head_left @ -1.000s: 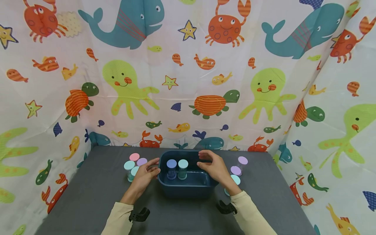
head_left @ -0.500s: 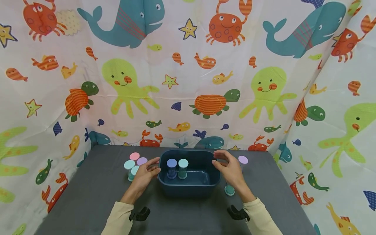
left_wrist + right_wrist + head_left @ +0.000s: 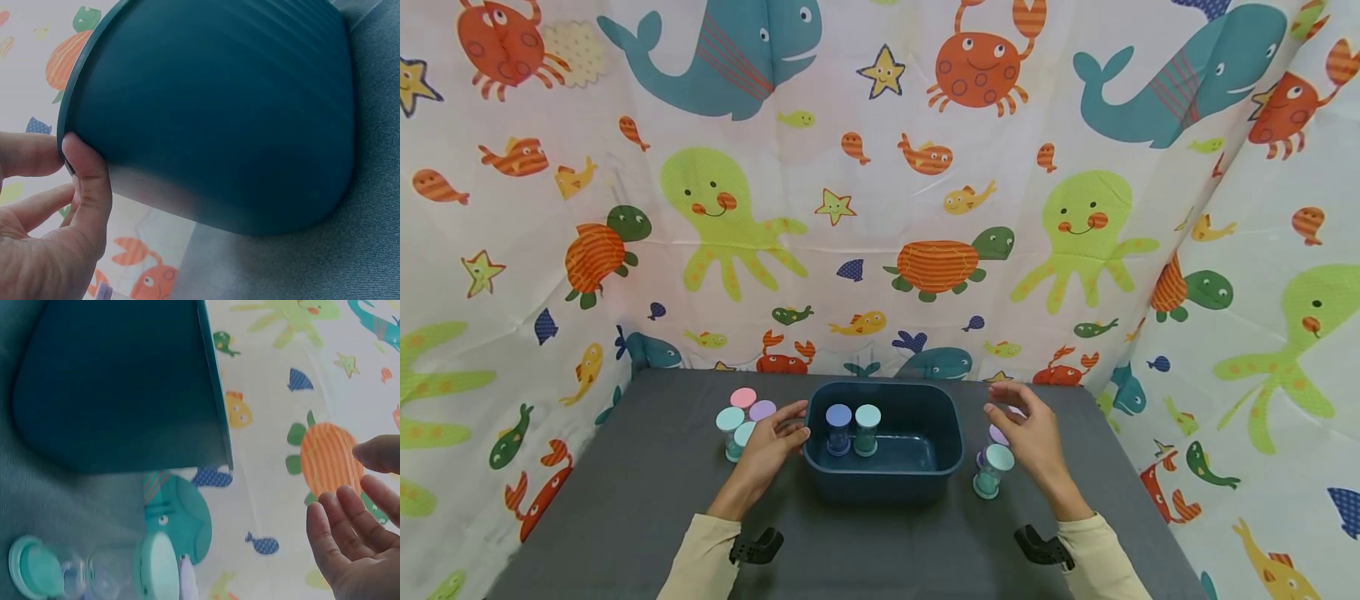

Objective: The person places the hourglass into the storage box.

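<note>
A dark blue plastic bin [image 3: 883, 487] stands mid-table. My left hand [image 3: 767, 454] pinches its left rim between thumb and finger, as the left wrist view shows. Inside the bin stand a blue-capped sand timer [image 3: 838, 431] and a mint-capped sand timer [image 3: 867, 431]. My right hand [image 3: 1030, 437] is off the bin, fingers loosely bent with nothing between them, above the right-hand timers. Nearest to it are a mint sand timer [image 3: 992, 472], standing upright, and a purple-capped sand timer [image 3: 998, 434], partly hidden by the hand. Clear glass with teal sand shows in the right wrist view.
Left of the bin, partly behind the left hand, is a group of several sand timers, including a pink-capped timer [image 3: 743, 398] and a mint-capped timer [image 3: 730, 420]. A sea-animal curtain [image 3: 850, 208] rises behind the grey table [image 3: 625, 517].
My right hand has left the bin's right side and moved rightward over the sand timers there, uncovering the mint one. The left hand and the bin stay in place.
</note>
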Motion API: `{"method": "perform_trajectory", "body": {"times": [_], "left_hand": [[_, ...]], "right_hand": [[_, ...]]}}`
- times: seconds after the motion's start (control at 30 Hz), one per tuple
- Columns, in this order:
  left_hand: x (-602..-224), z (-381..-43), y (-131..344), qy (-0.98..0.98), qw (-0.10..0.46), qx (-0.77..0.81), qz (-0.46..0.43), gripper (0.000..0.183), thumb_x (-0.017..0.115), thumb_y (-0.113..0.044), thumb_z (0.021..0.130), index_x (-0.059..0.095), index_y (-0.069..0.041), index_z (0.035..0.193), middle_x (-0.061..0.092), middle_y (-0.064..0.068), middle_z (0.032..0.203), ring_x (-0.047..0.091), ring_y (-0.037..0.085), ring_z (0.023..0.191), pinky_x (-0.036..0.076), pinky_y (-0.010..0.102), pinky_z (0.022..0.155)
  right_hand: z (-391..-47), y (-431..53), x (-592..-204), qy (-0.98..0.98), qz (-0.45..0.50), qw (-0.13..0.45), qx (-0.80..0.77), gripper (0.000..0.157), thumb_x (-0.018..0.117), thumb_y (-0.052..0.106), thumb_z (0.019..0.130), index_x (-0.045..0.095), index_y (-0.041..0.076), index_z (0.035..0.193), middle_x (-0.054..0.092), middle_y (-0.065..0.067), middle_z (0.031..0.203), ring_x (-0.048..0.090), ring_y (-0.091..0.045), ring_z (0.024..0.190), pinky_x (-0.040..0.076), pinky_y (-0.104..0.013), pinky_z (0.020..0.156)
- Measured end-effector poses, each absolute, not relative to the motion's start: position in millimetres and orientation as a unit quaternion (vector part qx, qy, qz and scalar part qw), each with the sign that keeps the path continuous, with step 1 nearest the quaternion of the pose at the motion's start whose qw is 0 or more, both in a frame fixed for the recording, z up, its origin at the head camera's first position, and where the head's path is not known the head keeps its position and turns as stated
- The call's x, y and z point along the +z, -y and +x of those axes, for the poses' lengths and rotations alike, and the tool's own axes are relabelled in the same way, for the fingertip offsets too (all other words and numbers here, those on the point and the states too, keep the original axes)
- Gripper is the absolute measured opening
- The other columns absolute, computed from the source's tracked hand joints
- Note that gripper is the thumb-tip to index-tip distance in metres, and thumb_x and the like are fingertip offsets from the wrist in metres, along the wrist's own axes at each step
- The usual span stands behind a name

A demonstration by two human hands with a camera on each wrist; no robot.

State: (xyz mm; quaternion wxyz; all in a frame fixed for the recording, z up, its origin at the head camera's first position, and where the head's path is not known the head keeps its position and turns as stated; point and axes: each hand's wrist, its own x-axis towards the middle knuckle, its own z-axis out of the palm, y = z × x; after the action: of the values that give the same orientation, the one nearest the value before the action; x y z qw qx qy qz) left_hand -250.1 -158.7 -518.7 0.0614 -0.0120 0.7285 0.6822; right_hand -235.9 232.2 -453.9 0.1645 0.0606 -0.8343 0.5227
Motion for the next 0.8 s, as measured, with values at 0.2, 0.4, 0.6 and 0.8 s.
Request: {"method": "perform_trajectory", "body": {"times": [0.2, 0.4, 0.6, 0.8], "left_hand": [[-518.4, -250.4, 158.3, -0.729, 0.061, 0.681, -0.014, 0.048, 0.061, -0.005, 0.095, 0.051, -0.012, 0.141, 0.053, 0.015, 0.14, 0.059, 0.02, 0.108, 0.054, 0.028, 0.08], [-517.2, -251.5, 157.5, -0.73, 0.06, 0.681, -0.014, 0.048, 0.061, -0.006, 0.095, 0.051, -0.012, 0.141, 0.053, 0.014, 0.139, 0.059, 0.021, 0.108, 0.053, 0.029, 0.08], [-518.2, -252.1, 157.8, -0.73, 0.058, 0.681, -0.013, 0.048, 0.061, -0.006, 0.095, 0.051, -0.012, 0.141, 0.053, 0.015, 0.14, 0.058, 0.021, 0.109, 0.053, 0.029, 0.081], [-518.9, -251.0, 158.7, -0.73, 0.058, 0.681, -0.015, 0.048, 0.061, -0.006, 0.095, 0.052, -0.012, 0.141, 0.053, 0.014, 0.139, 0.058, 0.021, 0.109, 0.053, 0.028, 0.08]], "right_hand": [[-231.5, -245.9, -450.9, 0.84, 0.048, 0.173, 0.513, 0.035, 0.068, 0.017, 0.093, 0.06, 0.005, 0.125, 0.066, -0.015, 0.121, 0.06, 0.006, 0.098, 0.047, -0.007, 0.083], [-234.4, -260.1, -457.2, 0.853, 0.015, 0.18, 0.49, 0.035, 0.068, 0.02, 0.093, 0.06, 0.008, 0.125, 0.065, -0.012, 0.12, 0.059, 0.002, 0.101, 0.047, -0.007, 0.084], [-244.7, -280.0, -474.1, 0.858, -0.006, 0.173, 0.485, 0.04, 0.066, 0.03, 0.094, 0.058, 0.012, 0.129, 0.062, -0.012, 0.127, 0.056, -0.021, 0.116, 0.042, -0.004, 0.087], [-251.3, -295.2, -485.6, 0.856, -0.037, 0.158, 0.491, 0.045, 0.066, 0.03, 0.094, 0.055, 0.011, 0.134, 0.059, -0.012, 0.132, 0.052, -0.023, 0.121, 0.04, -0.002, 0.084]]}}
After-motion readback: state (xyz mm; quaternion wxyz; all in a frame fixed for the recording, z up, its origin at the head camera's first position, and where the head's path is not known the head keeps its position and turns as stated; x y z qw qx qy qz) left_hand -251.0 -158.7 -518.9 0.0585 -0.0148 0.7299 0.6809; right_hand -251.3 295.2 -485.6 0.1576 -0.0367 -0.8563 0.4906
